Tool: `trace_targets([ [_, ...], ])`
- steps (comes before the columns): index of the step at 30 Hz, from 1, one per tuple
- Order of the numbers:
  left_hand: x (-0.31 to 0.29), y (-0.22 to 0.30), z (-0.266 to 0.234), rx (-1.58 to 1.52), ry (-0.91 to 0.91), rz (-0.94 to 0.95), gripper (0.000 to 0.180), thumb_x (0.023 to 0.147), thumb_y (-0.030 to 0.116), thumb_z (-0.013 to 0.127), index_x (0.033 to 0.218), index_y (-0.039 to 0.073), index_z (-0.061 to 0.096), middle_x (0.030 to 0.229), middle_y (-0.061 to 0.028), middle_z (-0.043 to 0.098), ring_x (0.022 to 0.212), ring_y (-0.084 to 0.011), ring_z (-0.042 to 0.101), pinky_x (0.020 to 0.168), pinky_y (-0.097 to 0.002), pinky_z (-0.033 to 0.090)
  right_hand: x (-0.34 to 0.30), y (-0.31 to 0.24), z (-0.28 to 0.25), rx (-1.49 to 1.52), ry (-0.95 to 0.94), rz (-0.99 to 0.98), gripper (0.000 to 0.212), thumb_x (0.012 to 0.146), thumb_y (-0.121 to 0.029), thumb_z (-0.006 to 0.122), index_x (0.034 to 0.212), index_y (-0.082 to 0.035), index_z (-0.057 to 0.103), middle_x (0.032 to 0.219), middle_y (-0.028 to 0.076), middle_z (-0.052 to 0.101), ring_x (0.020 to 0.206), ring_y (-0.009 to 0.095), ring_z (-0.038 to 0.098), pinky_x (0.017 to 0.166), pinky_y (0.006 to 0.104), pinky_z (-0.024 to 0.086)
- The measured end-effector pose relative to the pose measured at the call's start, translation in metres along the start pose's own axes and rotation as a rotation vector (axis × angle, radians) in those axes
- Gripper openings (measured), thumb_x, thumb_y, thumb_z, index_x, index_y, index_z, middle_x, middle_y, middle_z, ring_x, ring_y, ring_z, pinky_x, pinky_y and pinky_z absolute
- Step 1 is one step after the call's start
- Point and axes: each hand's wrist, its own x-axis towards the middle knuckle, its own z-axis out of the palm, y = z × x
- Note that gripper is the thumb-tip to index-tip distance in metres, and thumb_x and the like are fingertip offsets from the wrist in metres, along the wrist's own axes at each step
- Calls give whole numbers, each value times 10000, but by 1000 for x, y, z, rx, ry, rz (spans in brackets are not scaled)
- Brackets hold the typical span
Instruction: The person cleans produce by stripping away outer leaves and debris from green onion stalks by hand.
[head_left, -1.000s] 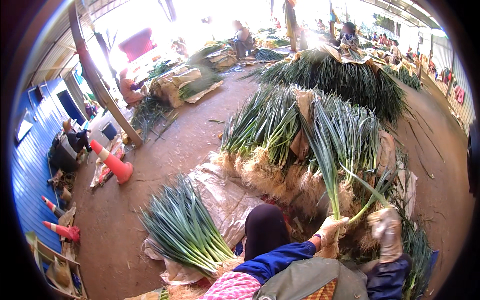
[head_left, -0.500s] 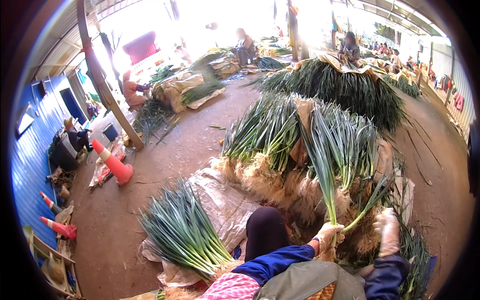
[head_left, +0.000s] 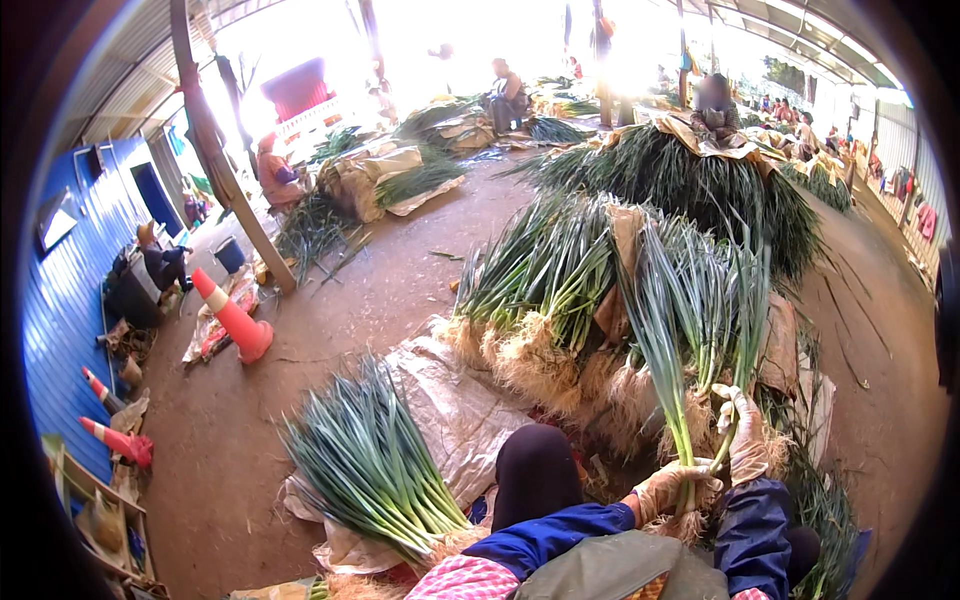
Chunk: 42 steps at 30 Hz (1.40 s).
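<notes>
My left hand (head_left: 677, 489), in a pale glove, is closed round the lower stems of a few long green onions (head_left: 681, 430), their roots hanging below it. At the right, my gloved right hand (head_left: 744, 445) has its fingers bent round another green onion stalk, whose base leans toward my left hand. Just beyond both hands stands a row of green onion bundles (head_left: 545, 265) with shaggy pale roots. Left of my knee, a separate pile of green onions (head_left: 375, 465) lies with leaves pointing away and roots toward me.
Pale sacking (head_left: 455, 400) covers the ground before my knee. A larger leafy heap (head_left: 670, 180) stands farther back, with a person (head_left: 715, 110) behind it. Other people sit by heaps. To the left are a wooden post (head_left: 225, 170), an orange cone (head_left: 235, 318) and a blue wall (head_left: 65, 330).
My right hand has moved left and closed on a stalk beside my left hand. My left hand, still gripping green onions, has come slightly lower. The view has shifted a little.
</notes>
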Motion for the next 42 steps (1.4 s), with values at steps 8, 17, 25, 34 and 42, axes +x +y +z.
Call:
trace_targets([
  [8,8,-5,-22,138,353,17,154,802,161,670,829,24,605,656,-70,582,538,-188,548,492,-304,445,22,32,5,-1,-64,206,396,931,-396,557,1040,-23,634,577,-42,488,449,61,433,389,218,349],
  [17,0,-10,-16,331,544,124,82,802,113,624,802,42,583,586,-57,529,468,-178,500,434,-314,409,20,23,20,-1511,245,134,428,720,-267,777,981,12,584,933,200,661,945,345,639,818,403,486],
  [25,11,-12,-27,137,434,98,171,832,81,636,982,7,597,762,-124,649,558,-202,600,469,-335,487,50,42,-15,-620,36,145,213,842,-234,661,918,-38,622,681,54,600,470,159,546,422,306,445],
  [34,-4,0,0,148,514,161,335,754,92,574,1077,25,634,587,-32,546,445,-161,500,400,-288,388,18,19,24,-1283,64,-116,287,892,-311,574,990,-54,656,826,140,662,773,311,631,702,385,470],
  [42,9,3,-14,61,480,233,220,828,84,564,1020,-8,619,677,-76,612,533,-175,572,488,-282,463,-20,40,3,137,-48,33,286,949,-305,529,730,-128,482,641,-28,472,574,105,484,558,257,419],
])
